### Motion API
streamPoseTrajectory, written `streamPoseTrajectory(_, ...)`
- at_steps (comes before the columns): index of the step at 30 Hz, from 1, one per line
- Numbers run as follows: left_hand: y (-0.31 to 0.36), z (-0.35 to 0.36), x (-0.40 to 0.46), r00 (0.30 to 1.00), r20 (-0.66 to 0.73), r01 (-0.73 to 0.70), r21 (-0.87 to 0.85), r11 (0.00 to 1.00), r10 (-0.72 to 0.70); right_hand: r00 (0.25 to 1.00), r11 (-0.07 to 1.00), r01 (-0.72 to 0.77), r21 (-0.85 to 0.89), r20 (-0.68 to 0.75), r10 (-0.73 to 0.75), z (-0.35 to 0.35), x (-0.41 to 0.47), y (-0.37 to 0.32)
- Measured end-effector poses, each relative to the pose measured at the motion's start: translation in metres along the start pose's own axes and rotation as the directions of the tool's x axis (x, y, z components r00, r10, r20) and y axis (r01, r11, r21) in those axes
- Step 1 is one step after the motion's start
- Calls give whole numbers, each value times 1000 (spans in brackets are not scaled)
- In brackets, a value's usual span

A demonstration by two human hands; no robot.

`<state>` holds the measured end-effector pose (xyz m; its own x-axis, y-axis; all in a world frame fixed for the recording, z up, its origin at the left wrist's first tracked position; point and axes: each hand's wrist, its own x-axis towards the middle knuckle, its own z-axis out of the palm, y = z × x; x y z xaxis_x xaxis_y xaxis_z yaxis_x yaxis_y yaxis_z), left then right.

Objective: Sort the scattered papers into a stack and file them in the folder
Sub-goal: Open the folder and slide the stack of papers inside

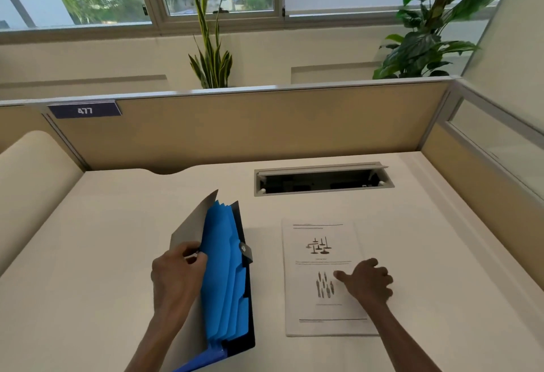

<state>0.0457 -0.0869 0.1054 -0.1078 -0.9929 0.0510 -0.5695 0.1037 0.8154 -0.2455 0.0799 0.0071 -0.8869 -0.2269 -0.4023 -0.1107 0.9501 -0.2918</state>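
Observation:
A blue expanding folder [225, 277] with several tabbed pockets lies on the white desk [117, 239], left of centre. Its grey cover flap is lifted, and my left hand [176, 274] grips the flap's edge and holds it up. To the right lies a squared stack of white printed papers [321, 254], the top sheet showing dark drawings and lines of text. My right hand [368, 282] rests on the stack's right side, thumb stretched over the page and fingers curled down at the stack's right edge. Whether those fingers hook under the papers is hidden.
An open cable tray [322, 178] is set into the desk behind the papers. Tan partition panels [235, 130] wall the desk at the back and right. A rolled cream sheet [32, 183] lies along the left side. Plants stand behind the partition.

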Motion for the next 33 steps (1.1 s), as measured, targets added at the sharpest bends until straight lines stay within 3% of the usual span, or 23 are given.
streamPoseTrajectory(7, 3, 7, -1, 1000, -11, 17, -15, 1000, -17, 998, 989, -52, -139, -37, 47, 17, 6, 5)
streamPoseTrajectory(15, 4, 6, 0, 1000, -25, 10, -7, 1000, -10, 988, 994, -108, 6, 112, 107, 11, 26, 7)
streamPoseTrajectory(26, 3, 3, 2, 999, -32, 10, -13, 1000, -11, 968, 945, 21, 326, 231, -101, 0, 46, 19)
streamPoseTrajectory(33, 5, 1, 2, 999, -36, 31, -13, 999, -31, 933, 899, 144, 413, 247, -263, 0, 39, 27)
